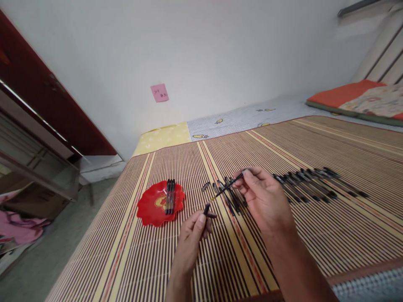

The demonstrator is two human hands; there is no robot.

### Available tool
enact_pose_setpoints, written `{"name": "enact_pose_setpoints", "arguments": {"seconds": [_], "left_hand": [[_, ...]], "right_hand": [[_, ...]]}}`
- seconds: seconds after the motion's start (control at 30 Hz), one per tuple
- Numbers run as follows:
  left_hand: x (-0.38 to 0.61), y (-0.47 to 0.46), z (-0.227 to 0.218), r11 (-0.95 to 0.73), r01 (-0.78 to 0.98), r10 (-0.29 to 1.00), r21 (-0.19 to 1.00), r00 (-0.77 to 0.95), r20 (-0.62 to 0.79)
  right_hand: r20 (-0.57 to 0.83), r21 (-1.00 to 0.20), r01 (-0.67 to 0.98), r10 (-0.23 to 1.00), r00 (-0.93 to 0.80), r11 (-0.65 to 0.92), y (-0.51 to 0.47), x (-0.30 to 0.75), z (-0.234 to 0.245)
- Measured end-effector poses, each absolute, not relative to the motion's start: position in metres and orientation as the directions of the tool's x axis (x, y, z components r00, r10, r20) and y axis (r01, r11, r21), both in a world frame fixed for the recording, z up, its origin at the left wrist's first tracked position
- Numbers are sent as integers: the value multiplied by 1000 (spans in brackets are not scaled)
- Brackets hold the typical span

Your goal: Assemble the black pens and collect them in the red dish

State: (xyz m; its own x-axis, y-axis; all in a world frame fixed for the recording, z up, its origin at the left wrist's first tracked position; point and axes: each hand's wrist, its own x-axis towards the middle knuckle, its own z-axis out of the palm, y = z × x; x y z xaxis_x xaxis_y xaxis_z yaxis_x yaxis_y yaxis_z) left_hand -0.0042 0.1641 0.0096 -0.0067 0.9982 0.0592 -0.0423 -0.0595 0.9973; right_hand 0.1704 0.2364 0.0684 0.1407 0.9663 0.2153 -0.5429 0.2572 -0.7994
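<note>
Setting: a striped woven mat spread over a bed, seen from above by the person working at it.
Left hand: the left hand is closed, thumb and fingers pinching a small dark cap held just above the mat, open end up towards the other hand.
Right hand: the right hand is closed in a fingertip pinch on a thin pen, held slantwise with its pale tip pointing down at the cap. Tip and cap are near each other but apart.
Under the right hand: a loose pile of pen parts on the mat.
Further right: a long row of dark pens laid side by side.
Left of the hands: a red plate with a few finished pens lying together on it.
Doing it well, as it seems: keep the cap still, line the pen up with its opening before pushing, and grip near the tip so the thin shaft does not bend.
</note>
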Motion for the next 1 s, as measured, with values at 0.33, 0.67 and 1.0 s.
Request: {"name": "enact_pose_setpoints", "arguments": {"seconds": [0.33,0.67,1.0], "left_hand": [[-7,166,10,-57,-12,998,998,-36,56],[-7,162,9,-81,4,996,997,-36,81],[-8,163,7,-94,-12,995,995,-44,94]], "right_hand": [[253,-836,-467,957,138,289,233,177,75],[263,-850,-434,954,145,300,231,177,75],[285,-856,-407,948,141,317,229,179,78]]}}
